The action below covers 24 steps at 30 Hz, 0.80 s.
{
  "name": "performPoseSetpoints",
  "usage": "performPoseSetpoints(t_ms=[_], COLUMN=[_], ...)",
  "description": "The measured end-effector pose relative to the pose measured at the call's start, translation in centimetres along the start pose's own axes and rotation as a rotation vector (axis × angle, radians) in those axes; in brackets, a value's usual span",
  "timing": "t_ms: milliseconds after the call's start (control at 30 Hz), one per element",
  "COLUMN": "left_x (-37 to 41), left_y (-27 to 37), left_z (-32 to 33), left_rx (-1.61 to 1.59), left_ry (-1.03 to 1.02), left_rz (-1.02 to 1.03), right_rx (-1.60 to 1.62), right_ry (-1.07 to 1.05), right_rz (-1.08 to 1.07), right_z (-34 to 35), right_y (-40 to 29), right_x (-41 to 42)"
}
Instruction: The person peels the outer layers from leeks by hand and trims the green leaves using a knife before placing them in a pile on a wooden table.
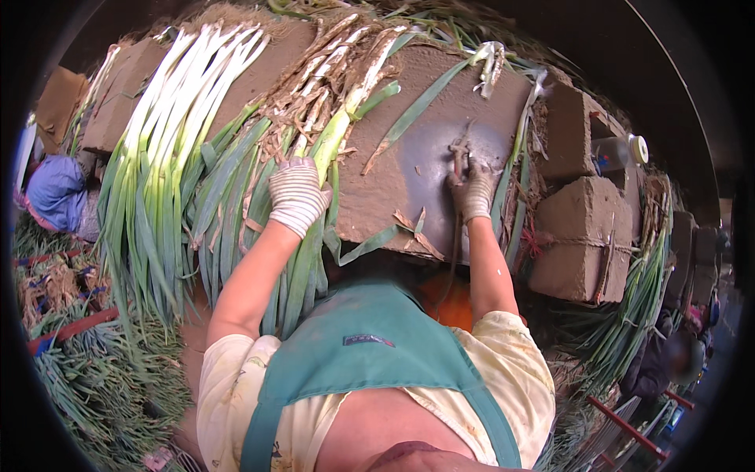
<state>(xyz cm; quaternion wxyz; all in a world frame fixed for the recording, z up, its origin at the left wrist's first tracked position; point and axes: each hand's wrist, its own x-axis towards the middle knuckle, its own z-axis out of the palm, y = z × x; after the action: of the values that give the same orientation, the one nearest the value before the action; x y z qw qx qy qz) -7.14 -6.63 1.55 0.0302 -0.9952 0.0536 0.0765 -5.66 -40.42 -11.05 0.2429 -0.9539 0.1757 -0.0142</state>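
Observation:
My left hand point(299, 192), in a striped knit glove, is closed around the green upper part of a leek-like long onion point(332, 144). Beside and under it lies a heap of unpeeled long onions point(312, 71) with brown, dirty outer skins. To the left, cleaned long onions point(183, 100) lie side by side, white stalks away from me. My right hand point(472, 189), in a similar glove, is at a dark, thin tool or hose end point(459, 156) over the shiny worn patch of the muddy work surface point(377, 200); its fingers partly hide their contact with it.
Torn leaves point(419, 112) and dry scraps point(419, 233) lie on the surface. Mud-covered blocks point(581, 239) and a clear jar with a pale lid point(619, 152) stand at the right. More onion bundles point(643, 289) lie beyond. A person point(655, 360) is at the far right. Onion piles point(112, 377) cover the lower left.

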Motion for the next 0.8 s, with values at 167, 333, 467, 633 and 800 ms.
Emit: performPoseSetpoints(t_ms=[167,333,467,633,800], left_x=[-3.8,-2.5,-1.6,-1.4,-1.0], left_y=[2.2,5.4,6.0,6.8,7.4], left_z=[-0.4,4.7,6.6,6.1,6.3], left_rx=[-0.417,-0.523,-0.542,-0.531,-0.511], left_ry=[-0.026,-0.072,-0.123,-0.170,-0.224], left_rz=[0.048,0.056,0.069,0.145,0.145], right_rx=[0.707,0.560,0.551,0.323,0.338], right_ry=[0.064,-0.032,-0.289,-0.374,-0.258], right_rz=[-0.182,-0.435,-0.339,-0.458,-0.455], right_z=[0.2,-0.7,-2.9,-4.3,-3.2], right_y=[-1.9,-4.3,-3.8,-2.2,-1.7], right_x=[-6.6,-12.4,-16.5,-20.1,-19.2])
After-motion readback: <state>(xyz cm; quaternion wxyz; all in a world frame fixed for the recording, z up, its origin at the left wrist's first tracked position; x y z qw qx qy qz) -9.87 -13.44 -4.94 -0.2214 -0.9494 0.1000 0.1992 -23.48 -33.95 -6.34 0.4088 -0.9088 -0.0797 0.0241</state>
